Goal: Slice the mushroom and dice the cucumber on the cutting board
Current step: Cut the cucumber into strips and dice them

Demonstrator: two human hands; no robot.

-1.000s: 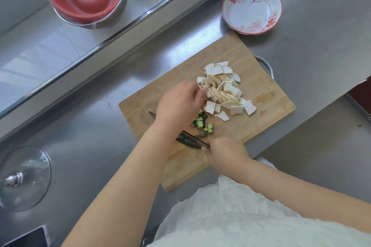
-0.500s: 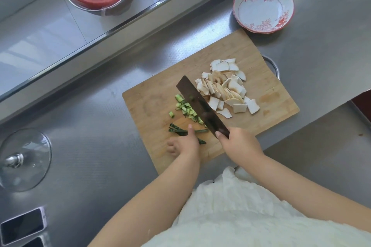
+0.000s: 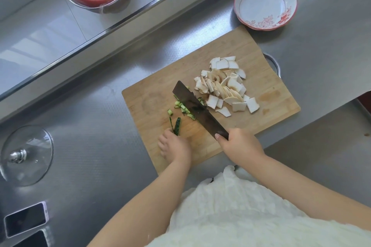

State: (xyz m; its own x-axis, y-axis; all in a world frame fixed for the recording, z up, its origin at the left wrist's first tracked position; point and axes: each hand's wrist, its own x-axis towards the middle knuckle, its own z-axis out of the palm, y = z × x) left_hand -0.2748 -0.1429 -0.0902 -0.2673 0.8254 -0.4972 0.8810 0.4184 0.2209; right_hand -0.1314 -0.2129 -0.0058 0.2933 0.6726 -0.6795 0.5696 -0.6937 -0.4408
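I see my right hand [image 3: 241,146] curled round the handle of the knife [image 3: 197,109], whose dark blade runs away from it across the cutting board [image 3: 267,94]. Diced cucumber [image 3: 185,109] lies along the blade's left side, and the mushroom slices [image 3: 224,86] are heaped just beyond it to the right. My left hand [image 3: 174,146] rests on the board's near edge, fingertips on the cucumber strips [image 3: 176,125]; I cannot tell whether it pinches them. A patterned bowl [image 3: 265,3] sits on the tabletop [image 3: 325,46], far beyond my right hand.
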